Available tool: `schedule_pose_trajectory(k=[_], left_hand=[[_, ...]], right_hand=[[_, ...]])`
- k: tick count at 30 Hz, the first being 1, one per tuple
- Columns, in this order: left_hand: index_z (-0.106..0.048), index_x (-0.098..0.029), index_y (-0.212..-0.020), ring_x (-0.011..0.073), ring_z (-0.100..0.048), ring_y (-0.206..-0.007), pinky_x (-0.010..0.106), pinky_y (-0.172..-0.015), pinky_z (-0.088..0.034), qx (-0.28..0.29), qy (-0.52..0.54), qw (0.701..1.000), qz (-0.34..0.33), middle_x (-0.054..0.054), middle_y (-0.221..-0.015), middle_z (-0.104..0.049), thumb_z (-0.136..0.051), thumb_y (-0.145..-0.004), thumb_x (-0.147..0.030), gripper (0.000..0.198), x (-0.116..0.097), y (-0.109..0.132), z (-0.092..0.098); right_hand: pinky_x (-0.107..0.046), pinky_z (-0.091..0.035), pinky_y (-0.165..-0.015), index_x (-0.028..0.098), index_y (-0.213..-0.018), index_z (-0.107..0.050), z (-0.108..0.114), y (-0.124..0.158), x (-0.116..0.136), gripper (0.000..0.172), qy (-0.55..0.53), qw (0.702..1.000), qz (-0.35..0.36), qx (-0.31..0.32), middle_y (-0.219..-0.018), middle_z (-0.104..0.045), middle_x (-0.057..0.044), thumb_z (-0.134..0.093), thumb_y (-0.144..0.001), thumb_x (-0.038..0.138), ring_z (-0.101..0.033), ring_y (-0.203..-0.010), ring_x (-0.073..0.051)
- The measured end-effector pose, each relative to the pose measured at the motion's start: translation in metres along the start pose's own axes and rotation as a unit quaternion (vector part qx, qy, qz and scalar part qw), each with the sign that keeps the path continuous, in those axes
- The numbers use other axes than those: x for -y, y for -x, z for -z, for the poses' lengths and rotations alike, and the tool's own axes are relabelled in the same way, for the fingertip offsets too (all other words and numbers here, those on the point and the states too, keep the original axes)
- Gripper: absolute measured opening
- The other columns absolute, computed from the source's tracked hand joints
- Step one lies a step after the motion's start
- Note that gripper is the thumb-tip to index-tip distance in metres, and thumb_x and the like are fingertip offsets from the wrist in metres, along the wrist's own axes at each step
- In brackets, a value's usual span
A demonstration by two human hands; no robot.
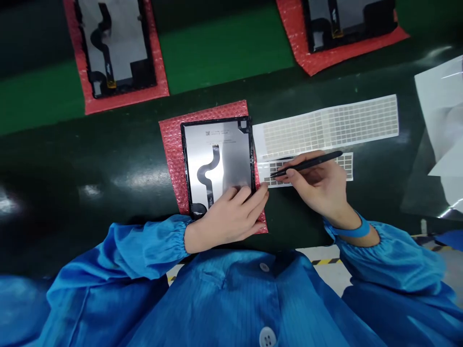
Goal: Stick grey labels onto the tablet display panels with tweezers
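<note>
Left hand lies open, pinning the tablet panel on pink bubble wrap; right hand pinches black tweezers, tips low over the label sheet at 3 o'clock (steady, close grip).

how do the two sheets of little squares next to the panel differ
The upper sheet is longer and wider than the lower sheet. The upper sheet lies fully uncovered, while the right hand and black tweezers cover much of the lower sheet. The upper sheet's squares look pale; the lower sheet's look darker at its left end. Both show grids of small squares and lie flat on the dark mat.
</note>
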State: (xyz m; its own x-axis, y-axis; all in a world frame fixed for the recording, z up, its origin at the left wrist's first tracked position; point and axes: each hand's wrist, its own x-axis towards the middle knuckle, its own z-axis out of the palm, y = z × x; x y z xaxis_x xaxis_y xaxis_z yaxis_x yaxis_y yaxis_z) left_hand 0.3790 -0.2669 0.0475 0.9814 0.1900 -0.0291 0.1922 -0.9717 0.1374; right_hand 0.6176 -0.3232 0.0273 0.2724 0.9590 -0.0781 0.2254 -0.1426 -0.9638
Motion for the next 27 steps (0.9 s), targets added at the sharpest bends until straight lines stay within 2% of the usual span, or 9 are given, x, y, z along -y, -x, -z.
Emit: schedule_pose_trajectory(k=[15, 20, 27], left_hand=[[-0.056, -0.005, -0.151, 0.0307, -0.056, -0.118, 0.04, -0.086, -0.051, -0.002, -0.023, 1.0, 0.007, 0.013, -0.161, -0.049, -0.038, -0.11, -0.051, 0.064, -0.002, 0.001, 0.001], [-0.057, -0.008, -0.152, 0.03, -0.056, -0.118, 0.04, -0.086, -0.051, -0.001, -0.018, 1.0, 0.004, 0.014, -0.162, -0.048, -0.038, -0.11, -0.052, 0.063, -0.001, 0.001, 0.0], [-0.055, -0.005, -0.152, 0.0294, -0.057, -0.116, 0.04, -0.083, -0.053, -0.001, -0.01, 1.0, -0.004, 0.013, -0.161, -0.048, -0.036, -0.111, -0.051, 0.065, 0.0, 0.001, 0.001]], right_hand=[[-0.041, -0.071, -0.068, 0.031, -0.107, -0.071, 0.0, 0.001, 0.009, 0.018, 0.023, 1.0, -0.018, 0.009, -0.098, -0.079, -0.002, -0.08, -0.091, 0.033, -0.081, -0.083, -0.026], [-0.039, -0.07, -0.065, 0.032, -0.106, -0.07, 0.001, 0.0, 0.01, 0.016, 0.037, 0.999, -0.029, 0.015, -0.095, -0.079, -0.001, -0.079, -0.093, 0.033, -0.081, -0.082, -0.024], [-0.041, -0.07, -0.068, 0.028, -0.097, -0.072, 0.002, -0.005, 0.016, 0.013, -0.032, 0.998, -0.051, 0.001, -0.093, -0.078, -0.003, -0.082, -0.09, 0.033, -0.08, -0.075, -0.024]])
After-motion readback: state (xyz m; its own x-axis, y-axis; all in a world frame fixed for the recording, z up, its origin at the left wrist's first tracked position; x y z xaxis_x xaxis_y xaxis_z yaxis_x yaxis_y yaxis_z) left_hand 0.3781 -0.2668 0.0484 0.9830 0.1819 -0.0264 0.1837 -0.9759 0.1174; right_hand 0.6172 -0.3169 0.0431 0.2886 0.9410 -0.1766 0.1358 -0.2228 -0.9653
